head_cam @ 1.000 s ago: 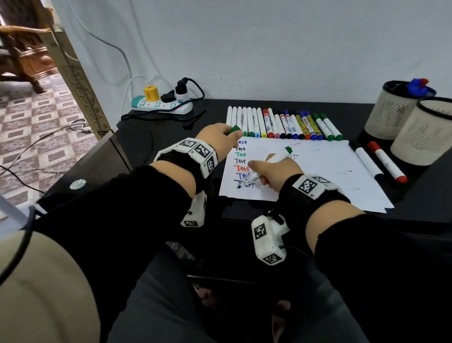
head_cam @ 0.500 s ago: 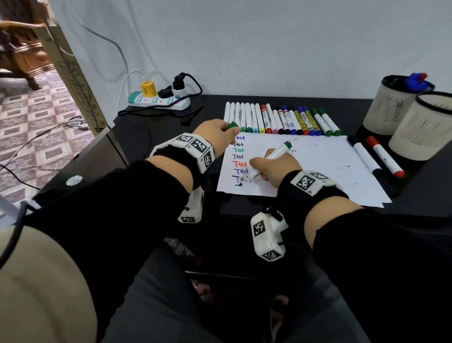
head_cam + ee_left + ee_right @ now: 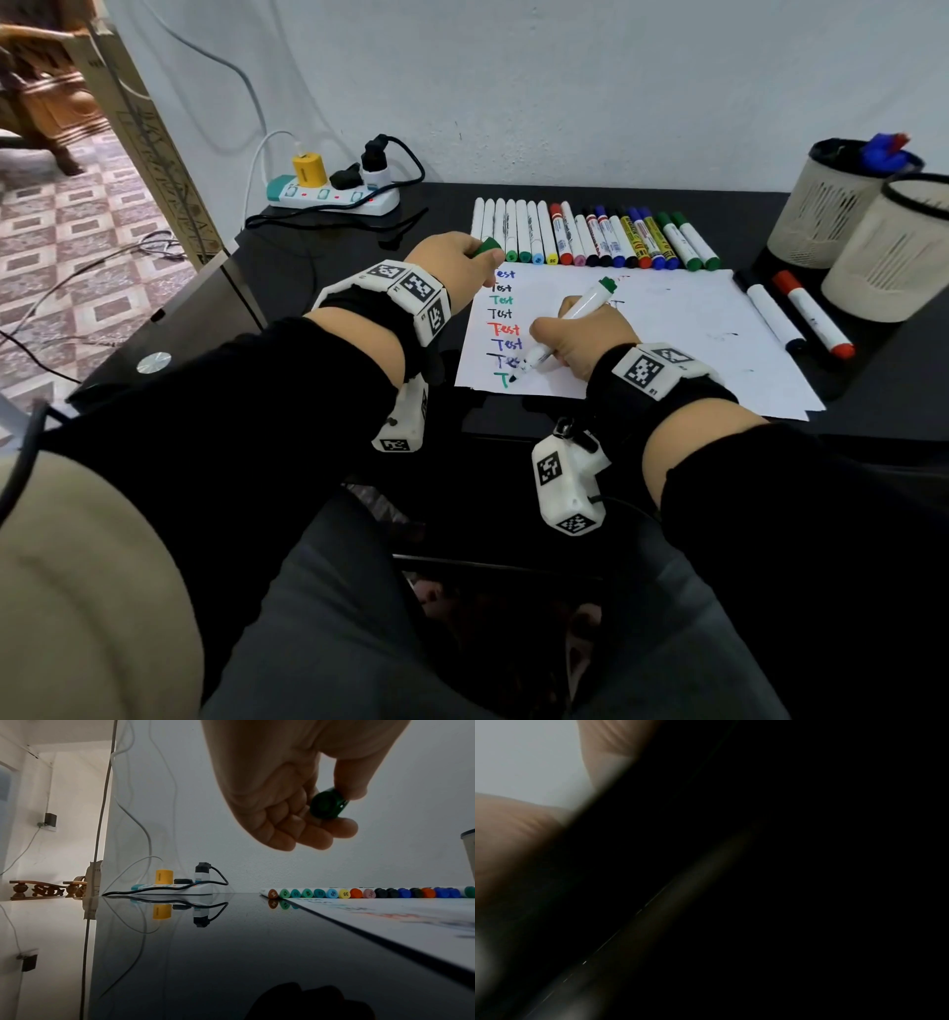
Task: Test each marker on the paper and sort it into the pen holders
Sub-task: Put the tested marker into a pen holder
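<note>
My right hand point(image 3: 575, 344) grips an uncapped green marker point(image 3: 580, 313) with its tip on the white paper point(image 3: 667, 329), beside a green "T" at the foot of a column of "Test" words. Above the paper's left edge, my left hand point(image 3: 457, 262) pinches the green cap point(image 3: 487, 247) between thumb and fingers; the cap point(image 3: 326, 804) shows end-on in the left wrist view. A row of markers point(image 3: 590, 239) lies along the paper's far edge. Two pale pen holders point(image 3: 842, 205) point(image 3: 893, 252) stand at the right; the farther one holds blue and red markers. The right wrist view is mostly dark.
A black-capped marker point(image 3: 770, 318) and a red-capped marker point(image 3: 814, 313) lie on the black table point(image 3: 308, 288) between the paper and the holders. At the back left sits a power strip point(image 3: 334, 192) with plugs and cables. The table's left edge drops to a tiled floor.
The marker tip has drawn a green "T" at the bottom of the word column. My left hand has stayed in place with the cap.
</note>
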The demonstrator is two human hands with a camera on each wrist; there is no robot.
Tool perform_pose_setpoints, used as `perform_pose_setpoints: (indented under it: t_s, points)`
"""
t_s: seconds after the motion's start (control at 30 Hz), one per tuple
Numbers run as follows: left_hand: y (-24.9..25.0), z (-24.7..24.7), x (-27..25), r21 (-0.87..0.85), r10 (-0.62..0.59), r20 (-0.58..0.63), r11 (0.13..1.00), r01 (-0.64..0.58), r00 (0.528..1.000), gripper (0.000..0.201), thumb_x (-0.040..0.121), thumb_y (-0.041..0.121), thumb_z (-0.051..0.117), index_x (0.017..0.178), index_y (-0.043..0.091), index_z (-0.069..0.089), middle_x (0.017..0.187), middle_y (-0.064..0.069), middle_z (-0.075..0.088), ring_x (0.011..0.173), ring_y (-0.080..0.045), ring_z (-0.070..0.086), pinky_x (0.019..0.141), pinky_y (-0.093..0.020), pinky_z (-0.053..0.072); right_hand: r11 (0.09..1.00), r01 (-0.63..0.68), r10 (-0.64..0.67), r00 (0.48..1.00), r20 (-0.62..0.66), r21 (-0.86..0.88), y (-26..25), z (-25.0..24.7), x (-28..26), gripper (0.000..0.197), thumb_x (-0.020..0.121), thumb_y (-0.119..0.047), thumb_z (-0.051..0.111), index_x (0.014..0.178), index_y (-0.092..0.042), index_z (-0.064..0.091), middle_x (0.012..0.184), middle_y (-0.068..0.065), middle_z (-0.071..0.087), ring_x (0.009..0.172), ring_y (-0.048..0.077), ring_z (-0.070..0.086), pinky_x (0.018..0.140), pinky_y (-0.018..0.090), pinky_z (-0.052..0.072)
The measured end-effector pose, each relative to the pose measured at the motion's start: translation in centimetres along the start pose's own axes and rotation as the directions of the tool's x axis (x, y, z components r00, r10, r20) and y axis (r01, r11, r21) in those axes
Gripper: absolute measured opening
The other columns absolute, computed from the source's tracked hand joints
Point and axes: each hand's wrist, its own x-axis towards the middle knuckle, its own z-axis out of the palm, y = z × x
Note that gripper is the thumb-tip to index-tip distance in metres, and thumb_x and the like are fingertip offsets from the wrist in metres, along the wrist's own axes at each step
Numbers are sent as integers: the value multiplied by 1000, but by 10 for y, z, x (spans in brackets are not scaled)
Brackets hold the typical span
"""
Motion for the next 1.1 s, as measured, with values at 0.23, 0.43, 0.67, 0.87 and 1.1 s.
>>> perform_pose_setpoints:
  t_s: [0.23, 0.43, 0.67, 0.87, 1.1]
  points:
    - [0, 0, -1, -7, 1, 6, 1000, -1, 1000, 25, 96, 40, 44, 91, 20, 58, 104, -7, 70, 81, -17, 57, 83, -34, 49, 1000, -6, 6, 1000, -20, 8, -1, -1, -2, 34, 83, -16, 60, 60, -17, 35, 58, 1, 37, 52, 15, 37, 51, 25, 30]
    - [1, -2, -2, 13, 3, 12, 1000, -4, 1000, 27, 96, 40, 43, 91, 19, 61, 104, -8, 69, 77, -16, 54, 77, -31, 46, 999, -2, 3, 1000, -14, 38, -1, -2, -3, 34, 82, -13, 59, 58, -16, 34, 59, 2, 36, 52, 16, 35, 52, 25, 29]
    - [2, -1, -3, 14, -3, 14, 1000, 3, 1000, 26, 96, 39, 44, 81, 24, 58, 103, -6, 69, 77, -16, 53, 73, -28, 44, 999, -8, 9, 1000, -20, 38, -1, -4, -4, 34, 83, -13, 58, 59, -16, 34, 58, 2, 35, 52, 16, 35, 50, 25, 29]
    - [2, -1, -2, 19, -2, 20, 1000, 2, 1000, 26, 97, 40, 43, 93, 20, 59, 103, -4, 69, 80, -17, 56, 79, -31, 48, 999, 0, 1, 1000, -14, 51, -1, -4, -6, 35, 82, -11, 58, 58, -16, 33, 57, 2, 33, 52, 16, 33, 51, 25, 28]
    - [2, -2, -2, 9, 1, 11, 1000, -1, 1000, 24, 96, 40, 43, 92, 21, 58, 103, -3, 69, 80, -16, 56, 80, -32, 49, 998, -6, 9, 999, -47, 55, 0, -5, -4, 34, 83, -9, 56, 59, -16, 32, 58, 3, 33, 52, 16, 32, 49, 25, 27]
